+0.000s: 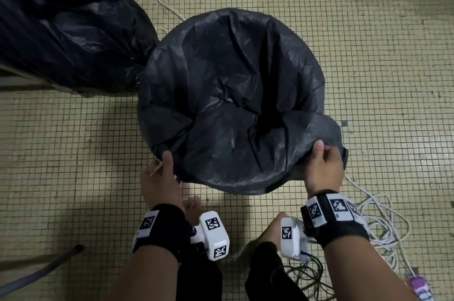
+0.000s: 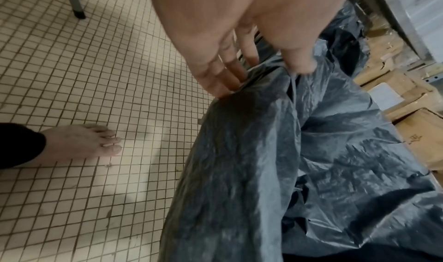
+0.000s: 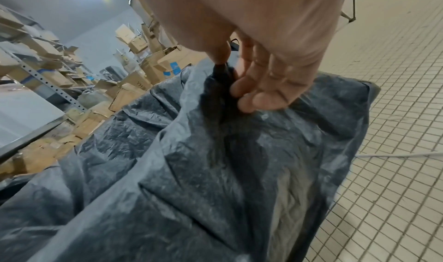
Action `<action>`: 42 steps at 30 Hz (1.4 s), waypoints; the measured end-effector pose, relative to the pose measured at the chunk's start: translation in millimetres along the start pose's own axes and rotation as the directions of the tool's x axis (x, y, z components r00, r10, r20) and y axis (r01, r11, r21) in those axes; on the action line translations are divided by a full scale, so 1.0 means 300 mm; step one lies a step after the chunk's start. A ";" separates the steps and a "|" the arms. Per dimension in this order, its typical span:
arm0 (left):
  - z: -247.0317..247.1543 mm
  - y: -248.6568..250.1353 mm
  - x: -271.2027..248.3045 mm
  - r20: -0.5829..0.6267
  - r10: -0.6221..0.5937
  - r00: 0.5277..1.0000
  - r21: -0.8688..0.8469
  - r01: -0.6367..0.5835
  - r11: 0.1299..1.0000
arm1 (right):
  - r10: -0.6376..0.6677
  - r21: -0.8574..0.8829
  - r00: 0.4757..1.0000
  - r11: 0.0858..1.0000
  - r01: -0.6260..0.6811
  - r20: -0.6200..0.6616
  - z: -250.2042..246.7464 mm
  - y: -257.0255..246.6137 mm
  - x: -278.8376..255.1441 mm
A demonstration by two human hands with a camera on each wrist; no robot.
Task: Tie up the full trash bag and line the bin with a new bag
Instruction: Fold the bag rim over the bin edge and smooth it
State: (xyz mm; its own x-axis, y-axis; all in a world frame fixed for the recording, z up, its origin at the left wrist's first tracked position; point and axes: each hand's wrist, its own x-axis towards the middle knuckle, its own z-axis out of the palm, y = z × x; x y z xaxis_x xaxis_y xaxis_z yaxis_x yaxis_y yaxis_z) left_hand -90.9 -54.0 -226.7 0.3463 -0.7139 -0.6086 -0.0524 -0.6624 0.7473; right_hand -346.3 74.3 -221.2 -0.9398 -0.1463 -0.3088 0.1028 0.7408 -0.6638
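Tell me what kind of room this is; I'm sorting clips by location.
Probably a storeroom or back room: metal shelving piled with cardboard boxes, more boxes on the tiled floor, loose cables.

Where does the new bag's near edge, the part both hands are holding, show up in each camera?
Head: new bag covers the bin, center; edge at the lower rim.
Left wrist: edge upper center, pinched by left hand.
Right wrist: edge upper center, gripped by right hand.
Shared landmark: tiled floor.
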 end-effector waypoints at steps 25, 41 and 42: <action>-0.033 -0.051 -0.072 0.272 -0.149 0.951 -0.044 0.167 0.985 | 0.318 0.378 0.939 0.859 -0.345 0.134 0.023 0.005 -0.171; -0.151 -0.175 -0.250 0.238 -0.327 0.914 -0.098 0.358 0.929 | 0.474 0.443 0.835 0.708 -0.549 0.279 -0.071 0.161 -0.302; -0.157 -0.187 -0.263 0.231 -0.329 0.916 -0.078 0.355 0.932 | 0.478 0.422 0.837 0.722 -0.548 0.268 -0.078 0.168 -0.301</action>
State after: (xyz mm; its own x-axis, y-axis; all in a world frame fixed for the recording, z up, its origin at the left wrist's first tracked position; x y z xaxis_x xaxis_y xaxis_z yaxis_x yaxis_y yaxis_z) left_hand -71.2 50.2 -208.1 0.1177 -0.4881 -0.8648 0.1472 -0.8527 0.5013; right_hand -264.0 140.1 -210.7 -0.6500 0.0562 -0.7579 0.7266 0.3383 -0.5980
